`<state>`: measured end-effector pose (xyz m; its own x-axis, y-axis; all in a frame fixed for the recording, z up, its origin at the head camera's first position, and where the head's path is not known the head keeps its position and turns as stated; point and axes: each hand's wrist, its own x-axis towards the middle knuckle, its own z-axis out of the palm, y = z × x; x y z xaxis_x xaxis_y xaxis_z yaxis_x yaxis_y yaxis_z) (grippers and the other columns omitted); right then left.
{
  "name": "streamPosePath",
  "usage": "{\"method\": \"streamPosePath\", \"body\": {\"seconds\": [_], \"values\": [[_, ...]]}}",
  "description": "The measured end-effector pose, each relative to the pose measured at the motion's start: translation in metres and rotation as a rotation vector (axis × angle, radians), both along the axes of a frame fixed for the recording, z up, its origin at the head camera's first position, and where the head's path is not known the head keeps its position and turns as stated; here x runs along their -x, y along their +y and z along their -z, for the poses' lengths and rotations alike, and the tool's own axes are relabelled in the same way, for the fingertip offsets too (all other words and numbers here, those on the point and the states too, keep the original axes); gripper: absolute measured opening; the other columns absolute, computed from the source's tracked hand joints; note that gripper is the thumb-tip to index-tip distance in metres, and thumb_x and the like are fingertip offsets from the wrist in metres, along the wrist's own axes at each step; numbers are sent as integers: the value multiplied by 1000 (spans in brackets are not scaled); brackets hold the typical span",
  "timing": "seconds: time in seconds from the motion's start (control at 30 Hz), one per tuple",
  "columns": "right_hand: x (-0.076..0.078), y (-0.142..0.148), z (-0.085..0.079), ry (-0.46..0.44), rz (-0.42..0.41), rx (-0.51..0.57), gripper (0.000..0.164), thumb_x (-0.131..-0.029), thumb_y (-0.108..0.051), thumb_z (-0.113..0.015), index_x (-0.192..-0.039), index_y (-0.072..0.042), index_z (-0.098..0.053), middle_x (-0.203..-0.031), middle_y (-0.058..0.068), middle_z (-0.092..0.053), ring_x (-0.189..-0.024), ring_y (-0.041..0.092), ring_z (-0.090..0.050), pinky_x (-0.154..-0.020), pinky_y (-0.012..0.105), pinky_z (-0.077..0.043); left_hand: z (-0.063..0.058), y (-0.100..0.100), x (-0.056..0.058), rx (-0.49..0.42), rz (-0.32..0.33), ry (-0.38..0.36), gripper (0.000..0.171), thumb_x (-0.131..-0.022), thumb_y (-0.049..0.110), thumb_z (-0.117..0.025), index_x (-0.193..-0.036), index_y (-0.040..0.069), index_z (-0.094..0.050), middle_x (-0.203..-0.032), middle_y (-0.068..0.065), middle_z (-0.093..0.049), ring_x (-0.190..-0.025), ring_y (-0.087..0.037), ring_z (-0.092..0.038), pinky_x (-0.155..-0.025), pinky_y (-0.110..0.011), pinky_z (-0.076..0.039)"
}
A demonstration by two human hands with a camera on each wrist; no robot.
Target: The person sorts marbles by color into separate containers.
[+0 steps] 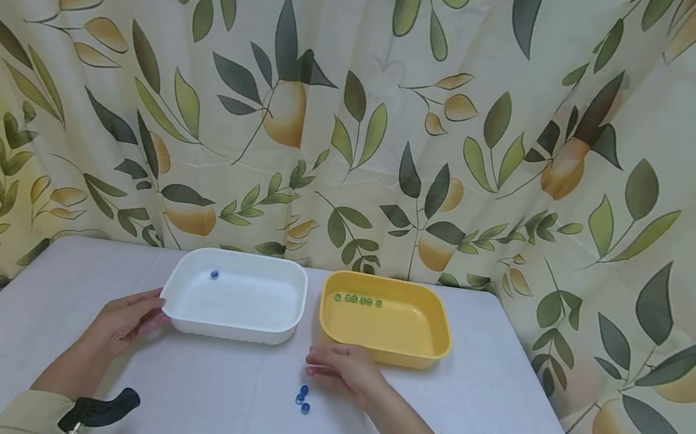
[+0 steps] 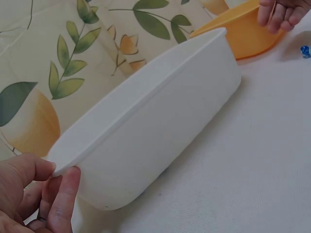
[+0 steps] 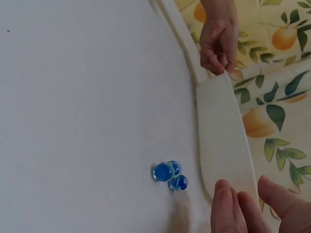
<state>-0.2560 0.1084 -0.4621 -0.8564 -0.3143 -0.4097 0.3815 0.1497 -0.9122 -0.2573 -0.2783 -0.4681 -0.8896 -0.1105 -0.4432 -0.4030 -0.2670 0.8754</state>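
My left hand (image 1: 125, 323) pinches the left rim of a white tray (image 1: 232, 331) between thumb and fingers; the left wrist view shows this grip closely. One blue glass bead (image 1: 214, 275) lies inside the tray, towards its back left. In front of the yellow tray (image 1: 411, 359), my right hand (image 1: 349, 372) hovers with thumb and fingers apart and nothing seen between them. Just below its fingertips, a small cluster of blue glass beads (image 3: 165, 171) lies on the table. Several green beads (image 1: 363, 300) line the back left of the yellow tray.
The two trays stand side by side at the back of a table covered in white cloth (image 1: 198, 402). Behind them hangs a curtain (image 1: 361, 116) printed with leaves and fruit. A black strap (image 1: 101, 412) is on the left wrist.
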Motion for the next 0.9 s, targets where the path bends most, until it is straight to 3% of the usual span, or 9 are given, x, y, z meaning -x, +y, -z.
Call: {"method": "streamPosePath", "body": {"seconds": [0.43, 0.9], "values": [[-6, 5, 21, 46, -3, -45, 31, -91, -12, -69, -115, 7, -67, -96, 13, -75, -85, 15, -72, -81, 31, -61, 1, 0, 0, 4, 2, 1, 64, -97, 10, -61, -152, -1, -29, -88, 4, -67, -80, -8, -71, -80, -23, -59], [-9, 2, 26, 74, -38, -179, 20, -87, -8, -72, -104, 3, -73, -90, 10, -75, -77, 14, -71, -72, 28, -62, -1, 1, 0, 26, -8, -10, 64, -97, 10, -61, -151, -1, -30, -86, 5, -66, -78, -7, -70, -80, -23, -59]]}}
